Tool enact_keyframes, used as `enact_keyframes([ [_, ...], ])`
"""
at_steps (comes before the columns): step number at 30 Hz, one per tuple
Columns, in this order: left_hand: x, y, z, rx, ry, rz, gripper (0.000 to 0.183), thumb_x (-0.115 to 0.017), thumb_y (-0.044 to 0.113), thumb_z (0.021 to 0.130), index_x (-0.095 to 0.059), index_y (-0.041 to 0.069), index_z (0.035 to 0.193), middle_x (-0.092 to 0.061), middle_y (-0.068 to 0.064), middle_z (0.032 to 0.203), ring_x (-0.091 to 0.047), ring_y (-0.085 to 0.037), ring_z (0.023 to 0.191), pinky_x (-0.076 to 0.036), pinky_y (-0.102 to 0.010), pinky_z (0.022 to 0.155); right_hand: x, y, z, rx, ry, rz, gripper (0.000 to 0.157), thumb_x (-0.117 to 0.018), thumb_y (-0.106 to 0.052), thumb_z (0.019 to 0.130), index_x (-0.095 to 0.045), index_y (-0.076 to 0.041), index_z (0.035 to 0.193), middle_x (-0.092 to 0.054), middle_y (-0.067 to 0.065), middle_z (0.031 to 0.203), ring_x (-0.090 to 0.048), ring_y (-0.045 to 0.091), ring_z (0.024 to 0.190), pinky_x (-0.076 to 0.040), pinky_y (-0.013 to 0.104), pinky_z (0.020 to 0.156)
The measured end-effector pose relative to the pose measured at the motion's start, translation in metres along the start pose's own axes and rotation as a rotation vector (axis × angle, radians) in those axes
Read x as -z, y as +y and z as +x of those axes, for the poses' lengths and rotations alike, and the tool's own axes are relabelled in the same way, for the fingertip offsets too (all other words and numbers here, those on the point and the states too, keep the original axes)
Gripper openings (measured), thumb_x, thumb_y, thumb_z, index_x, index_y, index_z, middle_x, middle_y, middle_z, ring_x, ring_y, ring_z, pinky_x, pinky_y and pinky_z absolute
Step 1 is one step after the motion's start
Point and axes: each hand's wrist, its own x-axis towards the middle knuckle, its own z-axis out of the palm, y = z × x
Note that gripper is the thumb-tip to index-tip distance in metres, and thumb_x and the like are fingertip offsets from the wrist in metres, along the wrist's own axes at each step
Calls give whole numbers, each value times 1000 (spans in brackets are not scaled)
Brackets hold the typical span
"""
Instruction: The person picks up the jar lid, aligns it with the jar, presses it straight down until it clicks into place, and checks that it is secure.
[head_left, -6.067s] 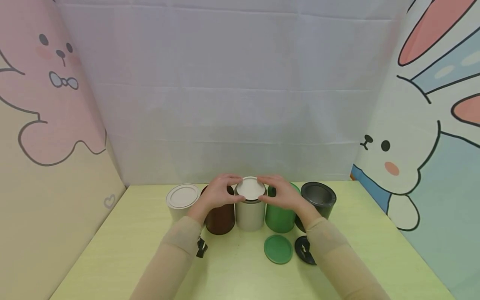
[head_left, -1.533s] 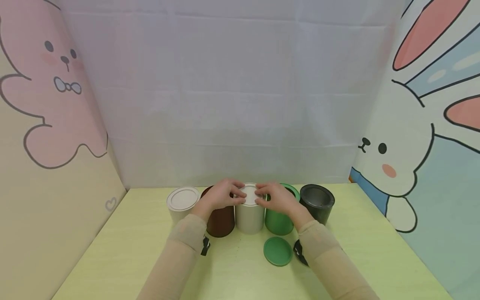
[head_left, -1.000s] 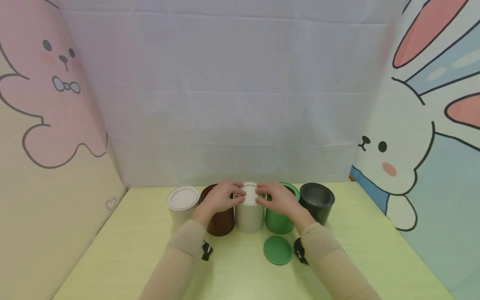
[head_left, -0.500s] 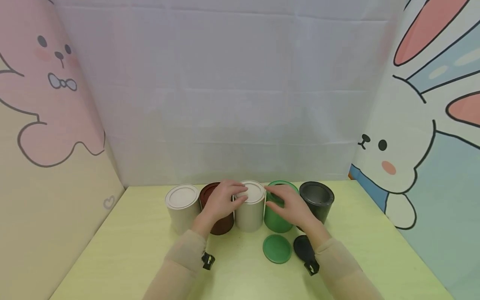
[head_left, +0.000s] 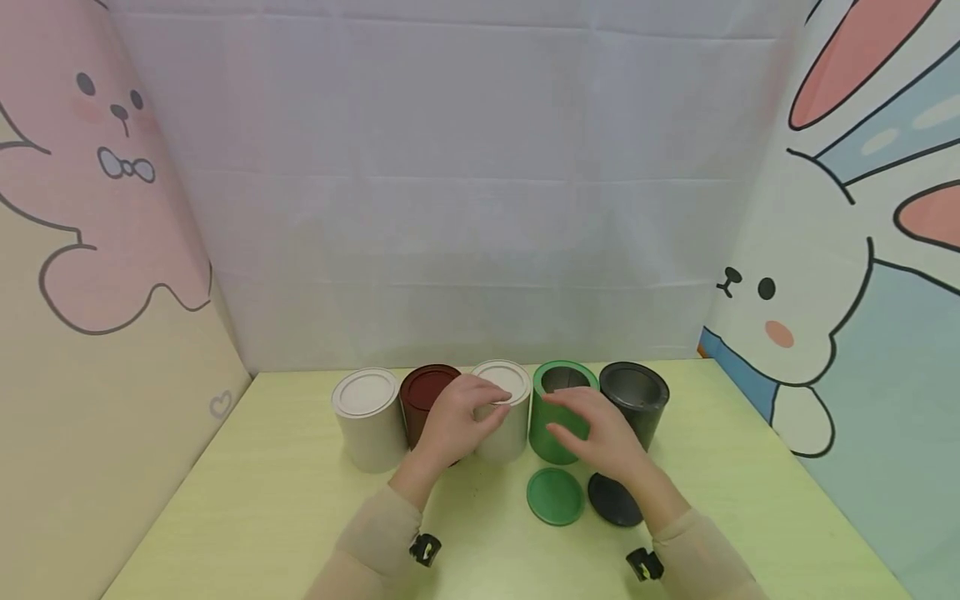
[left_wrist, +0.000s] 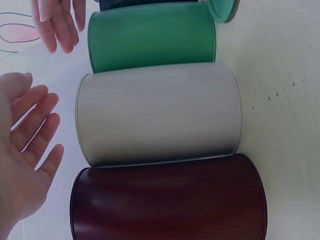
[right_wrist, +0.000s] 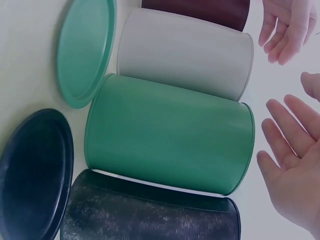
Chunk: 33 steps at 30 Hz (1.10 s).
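Observation:
Both hands are free of any object, fingers loosely bent. In the head view my left hand [head_left: 459, 421] hovers over the brown can [head_left: 424, 385] and the near edge of the middle white can [head_left: 506, 433]. That can's white lid [head_left: 504, 377] sits flat on its top. My right hand [head_left: 603, 433] is in front of the green can [head_left: 551, 446], whose top is open. On the table before it lie a green lid [head_left: 555, 497] and a black lid [head_left: 613, 502]. In the wrist views both hands are apart from the can sides.
The cans stand upright in a close row near the back curtain [head_left: 480, 208]. A white can [head_left: 367, 433] with its lid on is at the left end, an open black can [head_left: 637, 396] at the right end. Printed cartoon walls flank the yellow table [head_left: 247, 517].
Earlier both hands held the white lid tilted on the middle can, then rested on it as it lay flat. Now they have let go and drawn apart, back toward the body.

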Motion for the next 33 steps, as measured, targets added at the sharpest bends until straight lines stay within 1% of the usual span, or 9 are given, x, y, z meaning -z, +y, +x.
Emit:
enact_keyframes([
  [5,-6,7,-4,-18,40,-19,12,-79,11,82,-79,8,93,-72,-1,90,-64,-19,89,-52,-32,80,5,-3,-8,26,30,13,39,-79,-7,80,-70,-8,118,-69,4,115,-61,25,109,-46,38,94],
  [9,-12,11,-9,-21,69,-39,14,-78,9,80,-77,6,93,-72,-3,91,-64,-21,90,-52,-33,82,9,-6,-14,36,38,11,38,-80,-6,78,-71,-7,116,-70,2,111,-62,22,103,-47,34,91],
  [13,-19,14,-14,-5,62,-43,19,-78,12,80,-75,5,98,-71,-3,96,-64,-20,94,-51,-32,86,11,-8,-21,34,43,14,38,-81,-4,77,-71,-8,114,-70,1,110,-62,20,100,-46,28,89],
  [19,-24,23,-20,22,27,-67,32,-81,16,78,-71,3,105,-70,-5,102,-61,-21,101,-50,-34,89,11,-9,-31,12,34,15,40,-82,-3,74,-71,-9,113,-71,1,110,-62,19,100,-45,21,91],
  [22,-26,28,-24,34,-6,-79,36,-82,18,78,-70,4,109,-69,-5,106,-60,-21,105,-50,-34,91,11,-8,-36,0,21,11,41,-83,-3,73,-71,-9,112,-71,1,110,-62,19,100,-46,22,90],
  [25,-28,31,-28,46,-50,-78,43,-82,19,77,-68,5,115,-68,-5,110,-60,-21,107,-50,-34,93,11,-7,-41,-17,1,1,41,-83,-4,74,-71,-10,112,-71,0,110,-62,19,100,-48,25,88],
  [28,-31,34,-32,68,-120,-81,50,-82,20,78,-65,3,121,-66,-6,115,-59,-21,110,-49,-34,95,10,-4,-48,-37,-18,-13,41,-84,-5,74,-72,-11,112,-71,-1,110,-62,18,101,-51,30,86],
  [31,-34,35,-37,100,-207,-79,56,-81,23,80,-61,2,127,-64,-6,120,-57,-22,114,-48,-35,98,9,-1,-54,-60,-39,-23,41,-84,-6,74,-71,-12,112,-70,-3,110,-62,18,102,-52,35,85],
  [33,-36,36,-40,114,-269,-54,60,-80,27,81,-59,3,131,-63,-6,124,-56,-22,116,-47,-35,98,9,0,-58,-72,-52,-17,42,-84,-7,75,-71,-13,114,-70,-3,111,-62,18,103,-53,37,84],
])
